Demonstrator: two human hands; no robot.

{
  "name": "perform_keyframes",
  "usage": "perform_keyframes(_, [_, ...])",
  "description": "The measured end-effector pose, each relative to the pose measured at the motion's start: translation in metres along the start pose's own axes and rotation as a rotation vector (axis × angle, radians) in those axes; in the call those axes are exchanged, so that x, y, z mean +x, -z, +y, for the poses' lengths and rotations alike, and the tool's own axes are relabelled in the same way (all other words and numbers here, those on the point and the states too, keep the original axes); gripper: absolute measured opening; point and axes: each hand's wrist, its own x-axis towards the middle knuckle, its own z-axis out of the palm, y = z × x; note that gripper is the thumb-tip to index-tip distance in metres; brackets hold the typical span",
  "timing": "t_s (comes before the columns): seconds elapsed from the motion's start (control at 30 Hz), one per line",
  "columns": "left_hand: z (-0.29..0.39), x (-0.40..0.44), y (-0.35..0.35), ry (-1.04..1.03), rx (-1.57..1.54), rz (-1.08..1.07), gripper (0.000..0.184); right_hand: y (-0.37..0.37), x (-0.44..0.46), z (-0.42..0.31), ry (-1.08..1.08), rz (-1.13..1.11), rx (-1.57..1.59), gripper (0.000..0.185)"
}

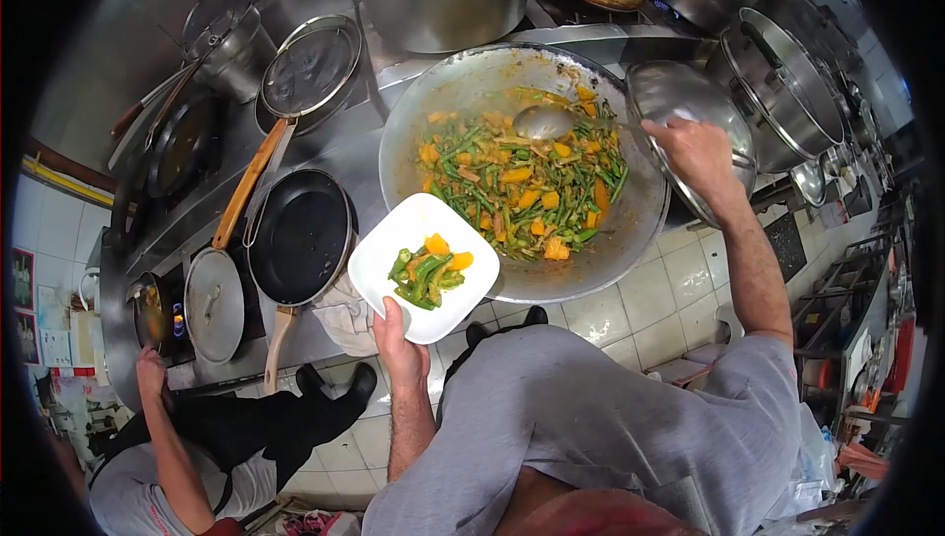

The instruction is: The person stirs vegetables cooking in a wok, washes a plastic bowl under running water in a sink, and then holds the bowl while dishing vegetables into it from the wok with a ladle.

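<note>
My left hand point(402, 351) grips the near edge of a white square plate point(379, 275), thumb on its rim. On the plate lies a small portion of green beans and orange squash pieces point(433, 272). My right hand point(694, 154) is closed around the handle of a large metal serving spoon point(543, 123). The spoon's bowl rests on the cooked vegetables point(512, 177), a mix of green beans and orange chunks. These fill the middle of a wide metal wok point(591, 278), which stands just beyond the plate.
A black frying pan point(300, 236), a strainer point(313, 63) and a round lid point(215, 305) lie left. A co-worker's hand point(151, 371) holds a pan over a flame at far left. Right of the wok are a domed metal lid point(679, 93) and large pots point(787, 93).
</note>
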Motion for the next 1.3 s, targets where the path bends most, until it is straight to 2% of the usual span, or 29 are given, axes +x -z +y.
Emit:
perform_keyframes(0.17, [0.000,-0.002,-0.001,-0.017,0.015,0.009,0.054,-0.006,0.015,0.017,-0.055,0.029,-0.111,0.033])
perform_keyframes(0.27, [-0.001,-0.003,0.003,-0.016,0.024,0.028,0.055,0.023,0.004,0.014,-0.051,0.017,0.002,0.033])
perform_keyframes(0.33, [-0.002,-0.002,0.007,-0.008,0.021,0.014,0.055,0.025,-0.005,0.015,-0.009,0.049,0.057,0.032])
perform_keyframes(0.4, [0.000,-0.002,0.002,-0.023,0.026,0.024,0.055,0.030,-0.010,0.010,0.071,0.014,-0.038,0.030])
perform_keyframes(0.63, [0.002,0.000,-0.001,0.032,-0.015,-0.031,0.055,0.004,-0.009,-0.001,0.048,0.059,-0.071,0.027])
perform_keyframes(0.73, [0.002,0.001,-0.002,0.028,-0.007,-0.052,0.055,0.001,-0.007,-0.002,0.065,-0.059,0.068,0.025])
perform_keyframes(0.8, [0.001,0.000,0.000,0.038,-0.004,-0.049,0.055,0.001,-0.008,0.000,0.037,-0.276,0.265,0.027])
perform_keyframes(0.83, [0.000,0.000,0.001,0.049,-0.003,-0.048,0.056,-0.002,-0.008,0.001,0.035,-0.279,0.266,0.027])
perform_keyframes(0.9, [0.000,-0.001,0.001,0.049,0.003,-0.057,0.055,-0.012,-0.009,0.001,-0.070,-0.419,0.393,0.031])
perform_keyframes(1.1, [0.004,-0.003,-0.002,0.048,-0.015,-0.040,0.054,-0.022,-0.018,0.023,-0.225,-0.411,0.653,0.029])
perform_keyframes(1.13, [0.004,-0.003,-0.002,0.049,-0.018,-0.041,0.053,-0.015,-0.020,0.022,-0.225,-0.412,0.652,0.029])
perform_keyframes(1.23, [0.003,-0.002,-0.001,0.050,-0.018,-0.040,0.053,0.014,-0.029,0.022,-0.226,-0.281,0.304,0.025])
perform_keyframes(1.3, [0.003,-0.002,-0.001,0.050,-0.012,-0.050,0.052,0.025,-0.031,0.020,-0.241,-0.319,0.196,0.024])
